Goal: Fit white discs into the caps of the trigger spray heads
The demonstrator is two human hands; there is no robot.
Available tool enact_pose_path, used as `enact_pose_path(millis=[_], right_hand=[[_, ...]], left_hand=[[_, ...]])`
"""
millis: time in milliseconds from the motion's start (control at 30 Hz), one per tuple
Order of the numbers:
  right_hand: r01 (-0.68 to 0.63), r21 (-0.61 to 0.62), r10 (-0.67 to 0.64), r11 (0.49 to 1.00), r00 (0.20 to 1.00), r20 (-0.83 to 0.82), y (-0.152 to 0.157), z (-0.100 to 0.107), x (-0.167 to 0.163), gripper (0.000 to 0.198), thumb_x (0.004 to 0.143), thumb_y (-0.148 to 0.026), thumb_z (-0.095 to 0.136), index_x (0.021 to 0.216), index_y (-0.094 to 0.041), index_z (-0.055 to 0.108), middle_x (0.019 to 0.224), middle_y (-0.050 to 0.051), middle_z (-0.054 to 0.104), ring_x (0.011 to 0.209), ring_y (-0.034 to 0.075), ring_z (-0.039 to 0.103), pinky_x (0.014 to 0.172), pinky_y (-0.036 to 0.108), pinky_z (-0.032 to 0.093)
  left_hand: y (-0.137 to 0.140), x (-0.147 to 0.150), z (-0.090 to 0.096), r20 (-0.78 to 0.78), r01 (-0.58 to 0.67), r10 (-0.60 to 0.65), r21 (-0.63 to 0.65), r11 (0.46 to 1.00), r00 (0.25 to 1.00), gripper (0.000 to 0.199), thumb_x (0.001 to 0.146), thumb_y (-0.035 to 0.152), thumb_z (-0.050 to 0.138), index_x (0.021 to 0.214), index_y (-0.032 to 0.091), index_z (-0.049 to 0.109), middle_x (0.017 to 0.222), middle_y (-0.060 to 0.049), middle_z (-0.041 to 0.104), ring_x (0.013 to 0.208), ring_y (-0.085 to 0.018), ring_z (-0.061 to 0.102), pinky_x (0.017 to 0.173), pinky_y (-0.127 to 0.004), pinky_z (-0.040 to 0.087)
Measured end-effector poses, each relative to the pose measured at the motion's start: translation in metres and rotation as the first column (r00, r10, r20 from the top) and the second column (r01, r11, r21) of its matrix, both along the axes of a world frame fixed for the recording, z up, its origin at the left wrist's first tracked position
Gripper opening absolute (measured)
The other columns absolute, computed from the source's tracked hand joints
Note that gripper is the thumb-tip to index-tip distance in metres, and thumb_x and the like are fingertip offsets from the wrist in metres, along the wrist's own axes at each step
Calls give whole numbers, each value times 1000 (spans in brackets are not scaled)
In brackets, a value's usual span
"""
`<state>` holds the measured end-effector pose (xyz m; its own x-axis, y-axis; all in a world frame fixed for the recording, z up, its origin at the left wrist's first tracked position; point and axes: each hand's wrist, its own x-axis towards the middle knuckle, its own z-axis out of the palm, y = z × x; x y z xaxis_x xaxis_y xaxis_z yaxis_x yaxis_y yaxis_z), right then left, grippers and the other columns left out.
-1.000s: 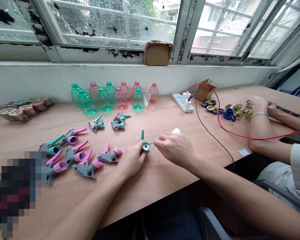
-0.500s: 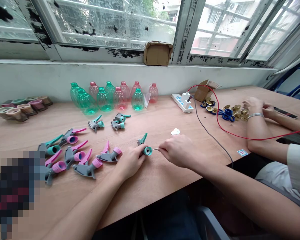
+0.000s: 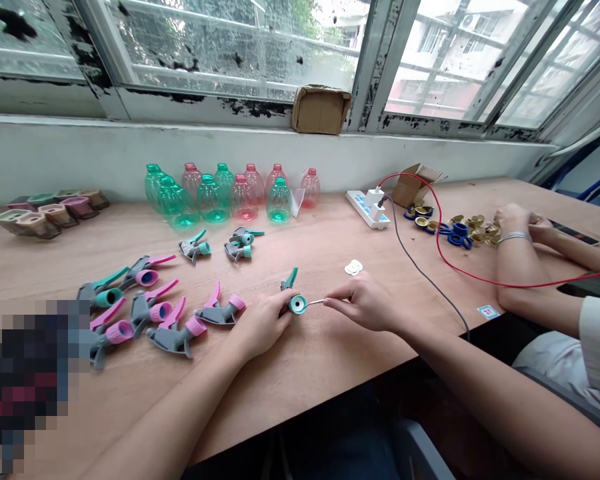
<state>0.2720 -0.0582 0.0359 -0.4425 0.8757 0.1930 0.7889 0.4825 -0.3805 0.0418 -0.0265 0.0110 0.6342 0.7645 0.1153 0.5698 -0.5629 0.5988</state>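
Note:
My left hand [image 3: 267, 321] is closed around a spray trigger head [image 3: 298, 305] with a teal lever and cap. The cap's open end faces up and toward me, with a pale ring showing inside. Between the thumb and fingers of my right hand [image 3: 365, 303] is a thin metal rod-like tool [image 3: 315, 303]. Its tip is at the cap's rim; whether it touches is too small to tell. Just beyond my right hand lie several thin white discs [image 3: 353, 267]. Left of my left hand are grey spray heads with pink caps [image 3: 220, 310].
Green and pink clear bottles [image 3: 213, 200] stand along the wall. Further right are a white power strip [image 3: 368, 210], a red cable [image 3: 437, 213] and a grey cable. A co-worker's hands [image 3: 517, 220] are beside gold and blue parts [image 3: 457, 230]. Small tubs [image 3: 50, 213] sit far left.
My right hand has drawn slightly back, and more of the metal tool shows. The cap's opening has turned more toward me. The view has shifted a little.

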Motion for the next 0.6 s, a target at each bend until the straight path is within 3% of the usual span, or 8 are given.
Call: enact_pose_path(millis=[200, 400, 600], right_hand=[[26, -35, -34, 999, 971, -237, -4, -21, -6, 40, 93, -35, 47, 67, -14, 69, 49, -4, 42, 48, 7, 27, 48, 23, 22], [90, -67, -110, 994, 899, -424, -3, -31, -15, 43, 91, -40, 49, 58, -15, 61, 49, -4, 36, 48, 8, 28, 46, 23, 21], [101, -61, -118, 993, 890, -440, -6, -34, -23, 41, 90, -34, 49, 55, -16, 58, 50, -4, 38, 48, 8, 31, 48, 24, 22]], left_hand=[[-2, 2, -1, 65, -37, 39, -26, 999, 997, 19, 86, 22, 46, 99, 21, 60, 77, 0, 64, 67, -16, 57, 62, -26, 39], [-2, 3, 0, 90, -25, 28, -34, 999, 996, 16, 87, 22, 45, 94, 20, 59, 76, 0, 62, 68, -16, 55, 64, -26, 40], [-2, 3, 1, 100, -25, 29, -38, 999, 995, 13, 86, 22, 47, 90, 20, 59, 75, 1, 62, 68, -15, 55, 63, -25, 39]])
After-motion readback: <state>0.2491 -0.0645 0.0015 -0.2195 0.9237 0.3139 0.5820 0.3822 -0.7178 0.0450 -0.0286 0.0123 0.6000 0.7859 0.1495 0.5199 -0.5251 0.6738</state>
